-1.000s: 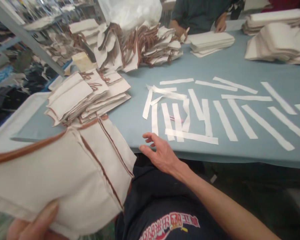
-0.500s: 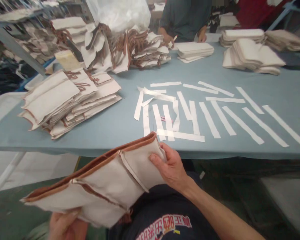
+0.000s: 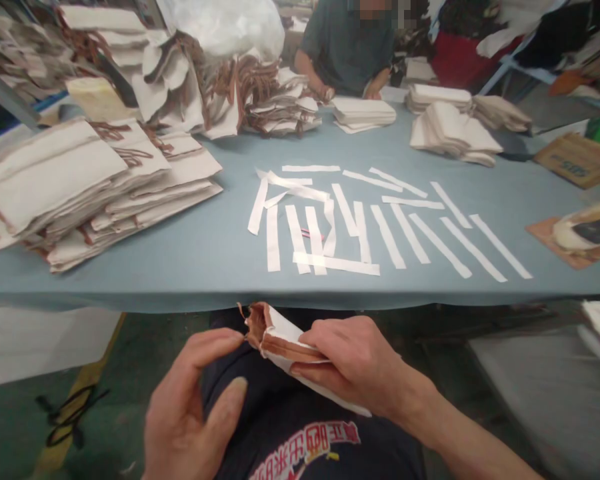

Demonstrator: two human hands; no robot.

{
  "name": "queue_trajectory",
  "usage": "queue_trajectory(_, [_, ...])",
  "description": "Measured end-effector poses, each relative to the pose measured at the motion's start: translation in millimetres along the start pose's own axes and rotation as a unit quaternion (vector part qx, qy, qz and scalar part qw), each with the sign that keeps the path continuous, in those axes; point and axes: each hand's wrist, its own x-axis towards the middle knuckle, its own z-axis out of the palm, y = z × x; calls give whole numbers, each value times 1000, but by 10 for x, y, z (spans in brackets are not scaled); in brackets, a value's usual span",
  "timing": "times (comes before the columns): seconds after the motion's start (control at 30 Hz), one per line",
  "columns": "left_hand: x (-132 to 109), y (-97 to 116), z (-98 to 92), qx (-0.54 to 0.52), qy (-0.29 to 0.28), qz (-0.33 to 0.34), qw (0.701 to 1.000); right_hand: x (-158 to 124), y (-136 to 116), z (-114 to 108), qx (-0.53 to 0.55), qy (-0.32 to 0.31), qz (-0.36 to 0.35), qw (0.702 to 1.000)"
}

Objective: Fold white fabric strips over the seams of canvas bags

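1. Both hands are down below the near table edge (image 3: 300, 301), over the lap. The right hand (image 3: 353, 363) has its fingers and thumb clamped on a folded cream cloth pouch (image 3: 286, 343) with brown trim, which sits at about 6 o'clock in the view, just under the table lip.
2. The left hand (image 3: 193, 407) is at 7 o'clock, fingers loosely curled and spread, holding nothing; its fingertip is right at the pouch's frayed brown end (touching or just shy, can't tell).
3. Room to move: a bare strip of blue table runs along the near edge at the centre. Past it lie white strips (image 3: 375, 223) fanned from centre out toward 2 o'clock.
4. At 9 to 10 o'clock a stack of pouches (image 3: 90, 183) reaches almost to the near edge. A messier heap (image 3: 220, 87) sits at 11 o'clock.
5. At 12 o'clock, a person in a dark teal shirt (image 3: 347, 47) works on the far side.
6. Writing: red and white characters on the dark shirt (image 3: 305, 450) at the bottom, too cut off to read. A brown box (image 3: 577, 160) at 2 o'clock has print, too small to read.
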Motion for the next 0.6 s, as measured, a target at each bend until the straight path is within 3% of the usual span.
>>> queue_trajectory(0.13, [244,269,215,-24,-91,30,995,-43,10,-57,-44,-6,-13,999])
queue_trajectory(0.27, [366,388,276,-16,-149,-83,985,-123,36,-1,-65,-51,16,996])
queue_trajectory(0.37, [418,355,324,-47,-210,-164,963,-186,42,147,-68,-102,68,990])
queue_trajectory(0.5, [451,193,420,-101,-215,-214,948,-170,6,289,15,-131,194,972])
queue_trajectory(0.6, [426,105,431,-92,-187,-210,955,-103,-17,272,175,-118,325,922])
